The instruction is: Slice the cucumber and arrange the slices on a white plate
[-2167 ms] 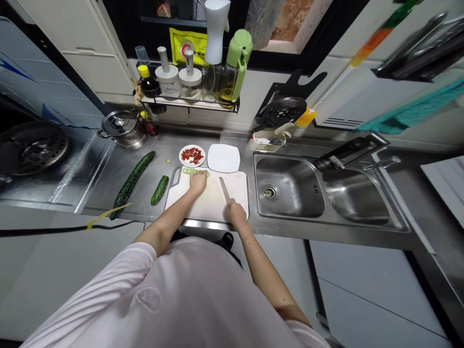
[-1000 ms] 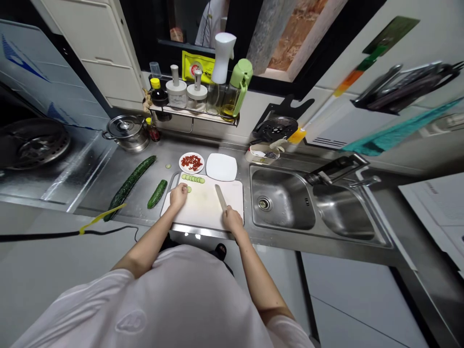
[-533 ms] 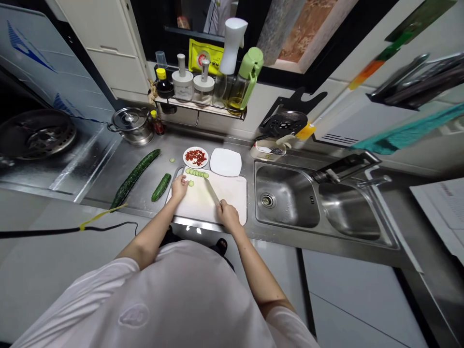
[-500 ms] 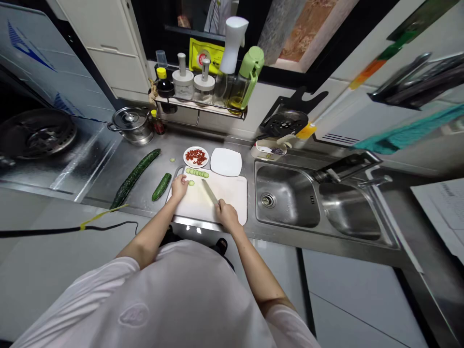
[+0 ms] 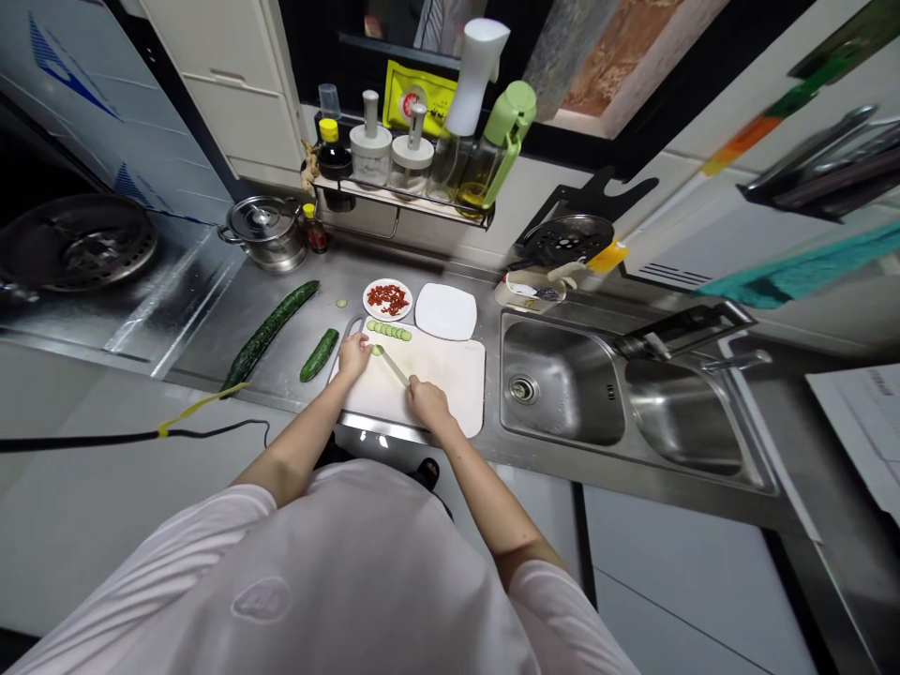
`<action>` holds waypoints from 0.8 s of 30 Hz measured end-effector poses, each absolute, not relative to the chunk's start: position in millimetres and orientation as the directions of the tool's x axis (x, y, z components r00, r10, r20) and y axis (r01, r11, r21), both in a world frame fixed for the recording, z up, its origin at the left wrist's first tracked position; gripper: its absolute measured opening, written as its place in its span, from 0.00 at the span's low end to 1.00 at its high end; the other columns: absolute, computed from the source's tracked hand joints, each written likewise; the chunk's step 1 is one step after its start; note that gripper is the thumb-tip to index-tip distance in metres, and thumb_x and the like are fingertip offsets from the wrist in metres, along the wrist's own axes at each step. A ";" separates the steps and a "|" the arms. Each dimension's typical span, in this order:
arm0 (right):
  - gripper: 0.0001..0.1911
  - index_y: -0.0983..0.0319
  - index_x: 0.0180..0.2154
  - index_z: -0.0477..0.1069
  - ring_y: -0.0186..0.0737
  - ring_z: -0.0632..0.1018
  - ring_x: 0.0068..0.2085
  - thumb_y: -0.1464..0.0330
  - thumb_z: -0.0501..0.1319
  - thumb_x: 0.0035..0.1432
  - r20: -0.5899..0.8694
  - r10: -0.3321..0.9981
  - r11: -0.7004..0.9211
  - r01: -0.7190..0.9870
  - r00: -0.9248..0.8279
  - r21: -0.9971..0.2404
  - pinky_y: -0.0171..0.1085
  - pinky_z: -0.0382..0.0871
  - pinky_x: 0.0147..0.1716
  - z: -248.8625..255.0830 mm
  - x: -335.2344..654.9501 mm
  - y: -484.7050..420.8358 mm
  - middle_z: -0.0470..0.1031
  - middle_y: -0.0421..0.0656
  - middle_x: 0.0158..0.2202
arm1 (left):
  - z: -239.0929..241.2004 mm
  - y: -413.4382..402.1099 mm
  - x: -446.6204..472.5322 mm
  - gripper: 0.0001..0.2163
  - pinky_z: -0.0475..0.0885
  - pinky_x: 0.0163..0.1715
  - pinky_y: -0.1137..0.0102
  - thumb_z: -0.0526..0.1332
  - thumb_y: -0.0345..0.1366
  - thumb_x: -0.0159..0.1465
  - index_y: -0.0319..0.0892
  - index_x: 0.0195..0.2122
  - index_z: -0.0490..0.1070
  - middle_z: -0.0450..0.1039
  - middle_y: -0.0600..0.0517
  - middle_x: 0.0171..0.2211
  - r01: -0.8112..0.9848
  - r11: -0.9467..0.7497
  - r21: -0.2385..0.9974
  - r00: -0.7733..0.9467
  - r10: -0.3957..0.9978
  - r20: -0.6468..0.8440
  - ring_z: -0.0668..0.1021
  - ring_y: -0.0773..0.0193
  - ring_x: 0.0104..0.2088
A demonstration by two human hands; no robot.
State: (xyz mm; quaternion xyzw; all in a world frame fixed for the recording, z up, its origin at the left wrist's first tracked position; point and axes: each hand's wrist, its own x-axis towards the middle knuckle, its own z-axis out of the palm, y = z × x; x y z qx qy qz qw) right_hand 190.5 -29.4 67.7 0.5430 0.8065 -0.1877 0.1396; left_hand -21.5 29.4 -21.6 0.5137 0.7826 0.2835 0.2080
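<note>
Cucumber slice (image 5: 377, 350) lies at the left end of the white cutting board (image 5: 454, 389) on the worktop (image 5: 288, 364). Left hand (image 5: 353, 357), fingers curled together, rests just beside it. Knife (image 5: 394, 367) tip touches the slice; right hand (image 5: 426, 405) fingers are clamped on the handle.

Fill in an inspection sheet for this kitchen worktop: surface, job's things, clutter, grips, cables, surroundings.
Surface: steel counter, white cutting board beside the sink.
Job's things: knife, tip at a loose cucumber slice; row of slices at board's far edge.
Clutter: long cucumber, cucumber piece, chilli dish, white plate.
Grips: right hand shut on knife; left hand beside the loose slice.
Cables: black cable with yellow tape, near the counter's front.
Surroundings: pot, bottle rack.
</note>
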 end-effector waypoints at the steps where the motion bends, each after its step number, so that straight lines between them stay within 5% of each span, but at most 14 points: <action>1: 0.15 0.63 0.50 0.62 0.46 0.77 0.43 0.69 0.43 0.68 -0.431 0.821 0.342 0.927 -0.374 -0.151 0.39 0.65 0.42 67.0 190.4 -28.9 0.76 0.52 0.42 | -21.5 29.4 -21.6 0.11 0.67 0.40 0.70 0.60 0.32 0.56 0.40 0.40 0.74 0.71 0.51 0.30 0.685 0.310 0.659 -0.385 0.922 -0.033 0.73 0.64 0.34; 24: 0.18 0.64 0.50 0.62 0.47 0.77 0.43 0.77 0.48 0.59 -0.533 0.743 0.365 0.912 -0.405 -0.186 0.38 0.67 0.38 69.5 181.4 -12.3 0.75 0.53 0.43 | -21.9 33.6 -24.7 0.11 0.66 0.38 0.71 0.63 0.33 0.55 0.42 0.40 0.74 0.70 0.53 0.29 0.667 0.338 0.664 -0.386 0.919 -0.080 0.73 0.65 0.33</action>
